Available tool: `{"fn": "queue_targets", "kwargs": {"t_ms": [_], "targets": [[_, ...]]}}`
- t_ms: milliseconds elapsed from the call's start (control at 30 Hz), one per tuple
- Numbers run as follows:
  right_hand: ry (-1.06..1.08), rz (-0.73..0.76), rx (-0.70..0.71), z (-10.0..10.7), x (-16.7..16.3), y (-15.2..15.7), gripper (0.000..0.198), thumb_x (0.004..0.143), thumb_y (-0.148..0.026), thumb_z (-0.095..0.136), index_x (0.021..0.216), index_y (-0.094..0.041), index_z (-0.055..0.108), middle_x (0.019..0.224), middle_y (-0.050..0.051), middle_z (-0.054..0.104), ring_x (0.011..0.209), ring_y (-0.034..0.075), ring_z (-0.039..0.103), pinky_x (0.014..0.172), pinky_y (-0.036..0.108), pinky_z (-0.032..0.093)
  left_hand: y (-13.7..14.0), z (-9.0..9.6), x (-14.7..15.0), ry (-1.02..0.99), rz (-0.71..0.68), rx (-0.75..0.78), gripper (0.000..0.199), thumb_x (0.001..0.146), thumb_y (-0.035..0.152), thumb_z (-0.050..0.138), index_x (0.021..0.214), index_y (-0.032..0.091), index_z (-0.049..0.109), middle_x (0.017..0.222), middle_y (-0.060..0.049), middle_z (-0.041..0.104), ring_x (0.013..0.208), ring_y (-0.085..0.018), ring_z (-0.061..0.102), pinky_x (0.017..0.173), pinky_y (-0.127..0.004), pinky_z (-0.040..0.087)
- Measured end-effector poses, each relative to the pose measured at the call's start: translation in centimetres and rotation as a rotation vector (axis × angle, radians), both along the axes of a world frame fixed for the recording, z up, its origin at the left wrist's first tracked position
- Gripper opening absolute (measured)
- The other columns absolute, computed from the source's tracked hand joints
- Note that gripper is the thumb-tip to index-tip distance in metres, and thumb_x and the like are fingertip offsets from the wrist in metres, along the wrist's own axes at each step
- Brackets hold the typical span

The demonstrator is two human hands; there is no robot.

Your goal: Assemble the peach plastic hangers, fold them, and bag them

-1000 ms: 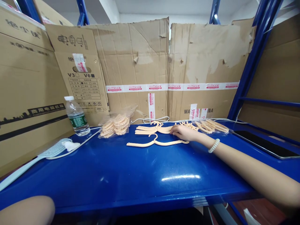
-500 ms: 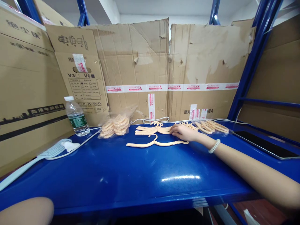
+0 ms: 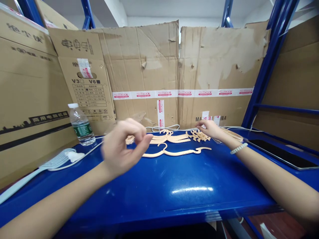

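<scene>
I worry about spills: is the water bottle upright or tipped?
Upright: the water bottle stands on the blue shelf, white cap on top.

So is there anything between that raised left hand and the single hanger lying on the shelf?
Nothing visible. The left hand hovers, blurred, just left of the hanger, with only bare blue shelf between them. The bag sits behind the hand.

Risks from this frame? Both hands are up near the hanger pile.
1. The left hand is blurred mid-air above the shelf, fingers curled; it may knock the single hanger lying just beyond it.
2. The right hand sits on the loose hanger pile; hooks could snag and drag extras.
3. The water bottle stands near the left arm's sweep.
</scene>
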State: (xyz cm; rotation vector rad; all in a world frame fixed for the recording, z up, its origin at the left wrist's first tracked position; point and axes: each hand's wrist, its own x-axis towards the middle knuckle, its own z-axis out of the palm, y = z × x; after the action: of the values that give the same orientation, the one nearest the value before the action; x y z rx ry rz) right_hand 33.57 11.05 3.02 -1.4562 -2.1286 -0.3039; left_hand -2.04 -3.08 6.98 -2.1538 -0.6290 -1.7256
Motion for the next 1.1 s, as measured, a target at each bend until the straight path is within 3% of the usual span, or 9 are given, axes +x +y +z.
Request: {"fn": "queue_targets", "kwargs": {"t_ms": [133,233,300,433,667,1100], "targets": [[-0.057,-0.042,-0.050,-0.5,0.9,0.6,0.021,0.084,-0.018,0.050,0.090,-0.014,0.070,0.093,0.009,0.073,0.088,0.021,0.067,0.077,0.028,0.048,6.5,-3.3,-2.0,0.219,0.067,-0.301,0.018,0.084,0.030,0.061,0.072,0.017,0.058,0.060,0.003,0.059,0.055,-0.010,0.055,0.056,-0.021,0.044],[-0.100,-0.040,-0.077,-0.8,1.3,0.8,0.020,0.082,-0.017,0.052,0.088,-0.015,0.071,0.091,0.008,0.073,0.087,0.021,0.067,0.078,0.027,0.048,10.6,-5.8,-3.8,0.173,0.099,-0.515,0.015,0.081,0.029,0.063,0.073,0.017,0.058,0.058,0.002,0.061,0.054,-0.012,0.057,0.056,-0.022,0.045],[-0.131,-0.039,-0.093,-1.0,1.3,0.9,0.020,0.081,-0.017,0.052,0.087,-0.016,0.071,0.091,0.008,0.073,0.087,0.021,0.067,0.079,0.027,0.048,11.7,-6.7,-4.4,0.186,0.133,-0.556,0.013,0.080,0.028,0.063,0.073,0.017,0.060,0.062,0.002,0.064,0.056,-0.013,0.058,0.058,-0.023,0.045],[-0.193,-0.035,-0.116,-1.7,0.4,0.7,0.019,0.082,-0.023,0.054,0.086,-0.017,0.071,0.090,0.009,0.073,0.089,0.022,0.065,0.080,0.028,0.047,11.6,-6.9,-4.3,0.292,0.195,-0.530,0.017,0.085,0.027,0.054,0.075,0.018,0.065,0.074,-0.001,0.070,0.067,-0.016,0.063,0.067,-0.027,0.048],[-0.342,-0.100,-0.124,-3.3,-1.7,0.3,0.029,0.086,-0.039,0.050,0.085,-0.017,0.070,0.095,0.014,0.066,0.099,0.029,0.058,0.080,0.035,0.044,12.2,-7.9,-4.1,0.458,0.205,-0.555,0.026,0.086,0.024,0.053,0.107,0.015,0.064,0.111,-0.011,0.069,0.104,-0.024,0.063,0.094,-0.038,0.046],[-0.205,-0.217,-0.186,-3.4,-1.8,0.8,0.026,0.077,-0.041,0.060,0.073,-0.017,0.070,0.088,0.015,0.067,0.092,0.029,0.061,0.075,0.033,0.046,12.8,-8.4,-3.6,0.539,0.180,-0.637,0.025,0.082,0.015,0.055,0.103,0.019,0.070,0.107,-0.007,0.071,0.099,-0.024,0.065,0.091,-0.037,0.047]]}}
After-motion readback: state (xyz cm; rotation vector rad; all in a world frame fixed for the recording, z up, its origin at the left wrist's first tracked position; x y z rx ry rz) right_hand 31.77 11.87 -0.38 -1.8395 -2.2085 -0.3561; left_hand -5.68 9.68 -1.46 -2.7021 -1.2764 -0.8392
